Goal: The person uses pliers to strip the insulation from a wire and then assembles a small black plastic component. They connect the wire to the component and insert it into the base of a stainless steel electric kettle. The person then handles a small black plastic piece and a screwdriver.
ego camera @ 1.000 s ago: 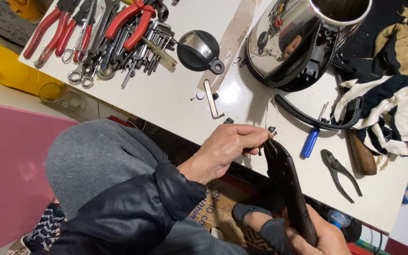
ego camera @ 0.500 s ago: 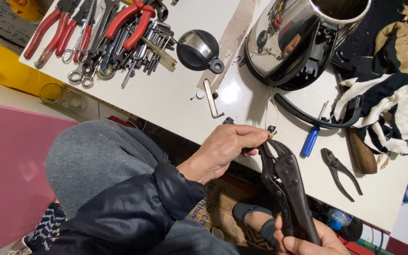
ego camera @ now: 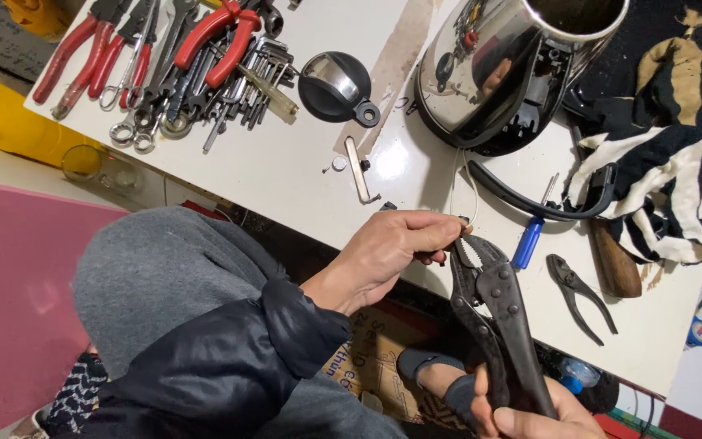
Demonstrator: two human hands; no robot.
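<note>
My left hand [ego camera: 392,252] reaches out from a dark sleeve and pinches the end of a thin white wire [ego camera: 453,183] at the white table's [ego camera: 286,179] near edge. The wire runs back to a shiny steel kettle body [ego camera: 513,73] lying on its side. My right hand [ego camera: 530,416], low at the bottom right, grips the handles of dark locking pliers [ego camera: 493,309]. The pliers' jaws point up at my left fingertips and the wire end, touching or almost touching them. What sits between the jaws is hidden by my fingers.
Red-handled pliers, wrenches and hex keys lie heaped [ego camera: 180,73] at the far left. A black kettle lid [ego camera: 335,85], a metal strip [ego camera: 359,171], a black curved handle [ego camera: 546,199], a blue screwdriver [ego camera: 530,240], small black pliers [ego camera: 582,297] and striped cloth [ego camera: 676,162] share the table.
The locking pliers have turned from edge-on to flat, so both handles and jaws show. My right hand has slid lower on the handles. My left hand has stayed on the wire end.
</note>
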